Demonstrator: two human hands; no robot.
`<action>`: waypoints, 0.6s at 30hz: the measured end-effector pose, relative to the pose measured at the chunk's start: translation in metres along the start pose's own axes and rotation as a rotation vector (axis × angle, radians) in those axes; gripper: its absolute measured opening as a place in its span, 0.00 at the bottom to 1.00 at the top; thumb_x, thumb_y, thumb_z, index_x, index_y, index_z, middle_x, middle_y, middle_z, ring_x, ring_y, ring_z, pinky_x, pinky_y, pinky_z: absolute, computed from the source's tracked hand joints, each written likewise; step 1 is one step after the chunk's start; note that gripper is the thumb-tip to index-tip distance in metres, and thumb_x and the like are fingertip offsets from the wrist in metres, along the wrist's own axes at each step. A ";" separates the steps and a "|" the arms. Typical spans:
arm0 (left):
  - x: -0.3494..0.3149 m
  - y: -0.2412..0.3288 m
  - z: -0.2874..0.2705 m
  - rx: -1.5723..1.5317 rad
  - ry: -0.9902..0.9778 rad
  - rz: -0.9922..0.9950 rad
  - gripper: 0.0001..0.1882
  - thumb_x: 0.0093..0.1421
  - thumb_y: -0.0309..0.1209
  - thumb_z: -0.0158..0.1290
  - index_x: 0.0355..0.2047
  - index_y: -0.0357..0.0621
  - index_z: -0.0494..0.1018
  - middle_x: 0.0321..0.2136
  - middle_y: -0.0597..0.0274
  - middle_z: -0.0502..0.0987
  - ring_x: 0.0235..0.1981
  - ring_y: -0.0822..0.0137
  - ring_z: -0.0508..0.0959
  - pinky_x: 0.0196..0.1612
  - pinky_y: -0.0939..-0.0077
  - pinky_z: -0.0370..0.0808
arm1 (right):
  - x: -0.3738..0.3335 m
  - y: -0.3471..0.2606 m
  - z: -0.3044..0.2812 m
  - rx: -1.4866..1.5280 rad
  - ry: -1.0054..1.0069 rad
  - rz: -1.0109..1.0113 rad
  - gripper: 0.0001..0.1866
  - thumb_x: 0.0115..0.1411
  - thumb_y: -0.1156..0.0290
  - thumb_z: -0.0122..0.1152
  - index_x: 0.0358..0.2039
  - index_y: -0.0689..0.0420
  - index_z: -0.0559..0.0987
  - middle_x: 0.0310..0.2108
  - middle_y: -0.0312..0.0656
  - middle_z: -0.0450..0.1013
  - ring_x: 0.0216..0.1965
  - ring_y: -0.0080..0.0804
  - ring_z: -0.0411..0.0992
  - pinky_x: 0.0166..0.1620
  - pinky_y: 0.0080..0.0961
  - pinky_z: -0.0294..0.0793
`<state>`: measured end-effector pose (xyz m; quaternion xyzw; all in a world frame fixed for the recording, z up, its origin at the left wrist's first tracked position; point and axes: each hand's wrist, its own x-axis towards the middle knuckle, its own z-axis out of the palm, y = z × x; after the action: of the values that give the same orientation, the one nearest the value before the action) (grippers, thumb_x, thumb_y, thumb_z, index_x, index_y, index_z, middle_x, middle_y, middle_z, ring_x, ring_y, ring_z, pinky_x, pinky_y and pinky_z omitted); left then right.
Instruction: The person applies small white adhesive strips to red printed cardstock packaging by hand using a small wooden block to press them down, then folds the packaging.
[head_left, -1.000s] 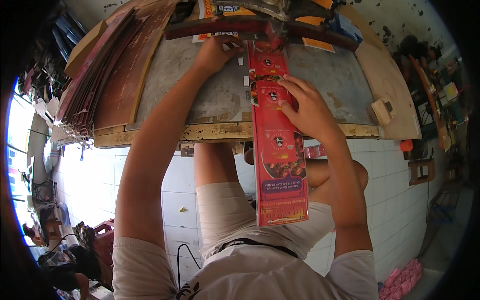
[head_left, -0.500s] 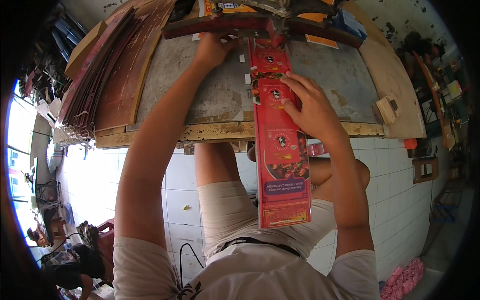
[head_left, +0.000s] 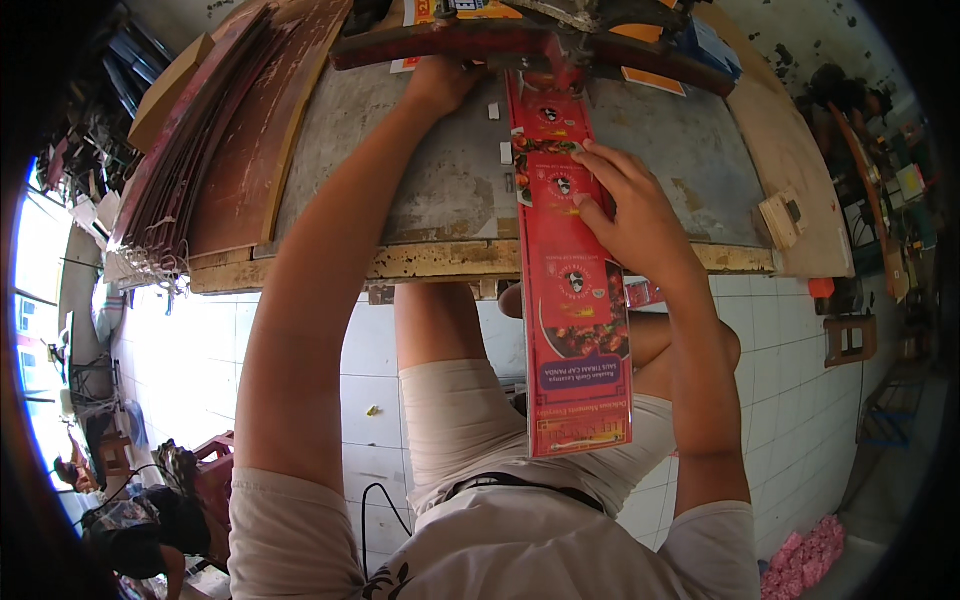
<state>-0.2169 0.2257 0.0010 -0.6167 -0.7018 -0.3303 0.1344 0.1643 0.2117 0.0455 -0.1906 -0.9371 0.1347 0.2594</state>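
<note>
Gray tabletop (head_left: 440, 190) bears a red strip (head_left: 560, 225), likely light, slippery, best held by its edges, right hand (head_left: 637, 208) spread on it, left hand (head_left: 443, 85) unclear.

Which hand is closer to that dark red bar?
Left. The left hand is near the dark red bar, its fingers partly hidden; the right hand is farther off, on the red strip.

The strip (head_left: 562, 238) (glossy red, with food pictures) runs from top centre to lower centre. It looks straight, slightly slanted.
</note>
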 end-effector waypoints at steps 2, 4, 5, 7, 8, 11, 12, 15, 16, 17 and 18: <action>0.000 0.004 0.002 -0.060 0.053 0.051 0.24 0.64 0.50 0.67 0.49 0.44 0.85 0.53 0.46 0.84 0.60 0.42 0.80 0.66 0.49 0.74 | -0.001 0.001 0.000 -0.004 0.002 -0.002 0.26 0.65 0.67 0.70 0.63 0.60 0.81 0.66 0.51 0.76 0.67 0.53 0.73 0.72 0.46 0.72; -0.001 0.009 -0.002 -0.089 0.011 0.004 0.23 0.64 0.48 0.68 0.50 0.44 0.84 0.52 0.47 0.84 0.58 0.43 0.81 0.64 0.50 0.75 | -0.001 0.004 0.000 0.003 0.008 -0.014 0.26 0.66 0.67 0.70 0.64 0.60 0.81 0.66 0.51 0.76 0.68 0.53 0.73 0.72 0.46 0.72; -0.001 0.014 -0.005 -0.104 -0.010 -0.019 0.23 0.64 0.47 0.69 0.50 0.43 0.83 0.51 0.47 0.85 0.57 0.44 0.82 0.64 0.50 0.76 | -0.002 0.004 -0.001 0.001 0.005 -0.003 0.26 0.66 0.67 0.69 0.64 0.60 0.81 0.66 0.51 0.76 0.68 0.53 0.73 0.72 0.46 0.72; -0.001 0.021 -0.009 -0.143 0.016 -0.012 0.23 0.63 0.45 0.70 0.51 0.43 0.83 0.50 0.49 0.85 0.56 0.46 0.83 0.62 0.52 0.77 | -0.003 0.002 -0.001 0.000 0.003 0.012 0.26 0.66 0.67 0.69 0.63 0.60 0.82 0.66 0.51 0.76 0.67 0.53 0.73 0.72 0.46 0.72; -0.002 0.022 -0.010 -0.160 0.030 -0.008 0.23 0.63 0.43 0.70 0.52 0.43 0.83 0.49 0.50 0.85 0.55 0.47 0.83 0.61 0.53 0.78 | -0.002 0.002 -0.001 0.001 0.004 0.006 0.26 0.66 0.67 0.69 0.63 0.61 0.82 0.66 0.51 0.76 0.67 0.53 0.73 0.72 0.46 0.72; -0.004 0.021 -0.013 -0.232 0.010 -0.056 0.23 0.62 0.42 0.71 0.53 0.44 0.83 0.46 0.52 0.85 0.53 0.50 0.84 0.60 0.57 0.79 | -0.001 0.002 0.000 0.002 0.011 -0.006 0.26 0.66 0.67 0.69 0.63 0.61 0.81 0.66 0.51 0.76 0.67 0.53 0.73 0.72 0.46 0.72; -0.006 0.021 -0.013 -0.209 0.058 -0.024 0.21 0.63 0.40 0.70 0.53 0.45 0.84 0.47 0.52 0.86 0.51 0.51 0.86 0.58 0.56 0.80 | -0.002 0.001 0.000 0.000 0.014 -0.005 0.26 0.66 0.67 0.69 0.63 0.61 0.81 0.66 0.51 0.76 0.67 0.53 0.73 0.72 0.46 0.72; -0.011 0.020 -0.013 -0.180 0.144 0.022 0.17 0.66 0.38 0.67 0.53 0.48 0.86 0.47 0.53 0.89 0.47 0.52 0.89 0.54 0.56 0.83 | -0.001 0.001 0.000 0.007 0.015 -0.009 0.26 0.66 0.67 0.69 0.64 0.61 0.81 0.66 0.52 0.76 0.67 0.54 0.73 0.72 0.46 0.72; -0.013 0.021 -0.015 -0.197 0.132 0.002 0.17 0.66 0.38 0.67 0.52 0.48 0.87 0.46 0.53 0.89 0.47 0.52 0.89 0.53 0.56 0.83 | -0.002 0.002 0.000 0.012 0.013 -0.007 0.26 0.66 0.68 0.69 0.64 0.61 0.81 0.66 0.52 0.76 0.67 0.54 0.73 0.72 0.46 0.72; -0.014 0.022 -0.016 -0.212 0.121 -0.017 0.17 0.66 0.39 0.67 0.52 0.47 0.87 0.45 0.52 0.89 0.46 0.52 0.89 0.53 0.57 0.83 | -0.002 0.002 0.001 0.013 0.015 -0.007 0.26 0.66 0.68 0.69 0.64 0.61 0.81 0.66 0.52 0.76 0.67 0.54 0.73 0.72 0.46 0.72; -0.016 0.023 -0.019 -0.198 0.091 -0.036 0.16 0.66 0.40 0.68 0.51 0.47 0.87 0.45 0.53 0.89 0.46 0.52 0.89 0.52 0.57 0.83 | -0.001 0.002 0.001 0.014 0.016 -0.008 0.26 0.66 0.68 0.69 0.64 0.61 0.81 0.66 0.52 0.76 0.67 0.54 0.73 0.72 0.46 0.72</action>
<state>-0.1954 0.2017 0.0121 -0.5986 -0.6700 -0.4279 0.0985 0.1652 0.2122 0.0432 -0.1861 -0.9348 0.1389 0.2688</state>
